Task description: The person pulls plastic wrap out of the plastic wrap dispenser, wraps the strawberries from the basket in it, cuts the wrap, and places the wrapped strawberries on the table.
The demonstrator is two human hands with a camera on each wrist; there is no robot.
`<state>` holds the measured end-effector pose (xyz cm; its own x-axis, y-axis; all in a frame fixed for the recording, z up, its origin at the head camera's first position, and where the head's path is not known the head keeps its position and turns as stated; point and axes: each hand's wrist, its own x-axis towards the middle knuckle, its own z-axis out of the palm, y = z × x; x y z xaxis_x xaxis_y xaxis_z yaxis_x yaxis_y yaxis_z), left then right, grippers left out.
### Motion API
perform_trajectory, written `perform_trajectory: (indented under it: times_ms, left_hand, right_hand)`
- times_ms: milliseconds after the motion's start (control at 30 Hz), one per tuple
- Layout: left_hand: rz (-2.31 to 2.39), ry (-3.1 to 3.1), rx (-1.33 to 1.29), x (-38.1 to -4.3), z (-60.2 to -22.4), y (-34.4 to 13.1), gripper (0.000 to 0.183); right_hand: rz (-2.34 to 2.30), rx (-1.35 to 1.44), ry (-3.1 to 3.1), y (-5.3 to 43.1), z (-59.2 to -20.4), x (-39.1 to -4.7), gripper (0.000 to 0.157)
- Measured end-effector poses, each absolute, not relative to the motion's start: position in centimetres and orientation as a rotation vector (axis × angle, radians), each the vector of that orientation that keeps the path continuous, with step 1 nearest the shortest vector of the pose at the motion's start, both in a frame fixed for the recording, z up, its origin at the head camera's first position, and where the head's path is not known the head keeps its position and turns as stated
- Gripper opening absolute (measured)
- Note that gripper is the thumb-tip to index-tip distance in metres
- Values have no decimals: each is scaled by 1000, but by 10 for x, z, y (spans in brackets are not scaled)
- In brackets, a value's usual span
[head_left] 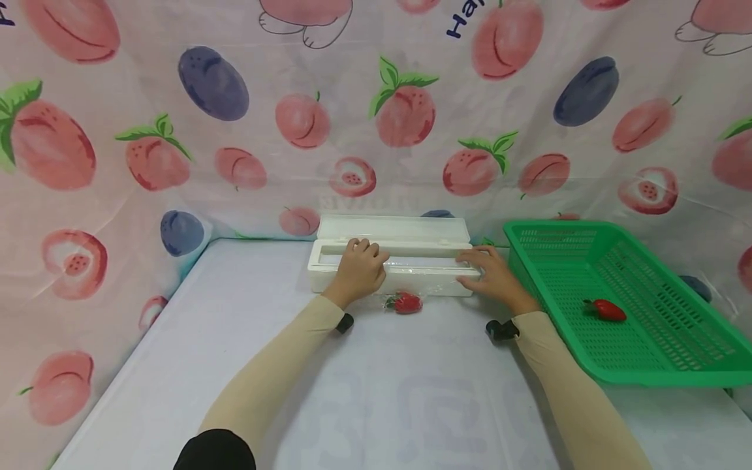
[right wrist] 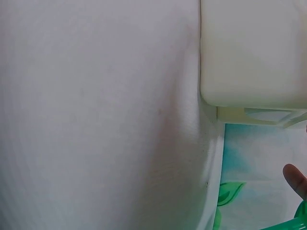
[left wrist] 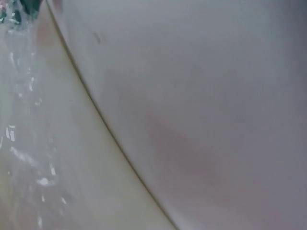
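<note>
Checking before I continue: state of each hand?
Left hand: curled at the white box; whether it grips anything can't be told.
Right hand: open, spread at the box's right end.

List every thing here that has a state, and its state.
White rectangular plastic box: lid open.
Clear plastic film: crinkled over the box's front.
Red, green-leaved strawberry before the box: on its side.
Green slotted plastic basket: upright, holding one red strawberry.
Left hand: fingers curled.
Right hand: thumb and fingers apart.

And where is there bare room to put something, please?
The white table is bare left of the left sleeve, and between that and the right sleeve, nearer than the strawberry by the white box. Crowded: from left hand at that box past right hand to green basket.
</note>
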<state>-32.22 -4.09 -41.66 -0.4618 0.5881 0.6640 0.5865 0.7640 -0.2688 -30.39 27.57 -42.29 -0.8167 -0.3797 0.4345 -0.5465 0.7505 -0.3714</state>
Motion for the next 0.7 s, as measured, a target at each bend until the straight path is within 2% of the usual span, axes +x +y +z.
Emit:
perform_trajectory:
  times_ms: [367, 700]
  left_hand:
    - [-97, -2333, -741, -315, -411, -58, 16]
    - [-118, -2355, -741, -310, -407, -81, 9]
  right_hand:
    - [683, 703, -2621, 275, -422, -303, 36]
    - [670, 702, -2630, 274, -422, -303, 35]
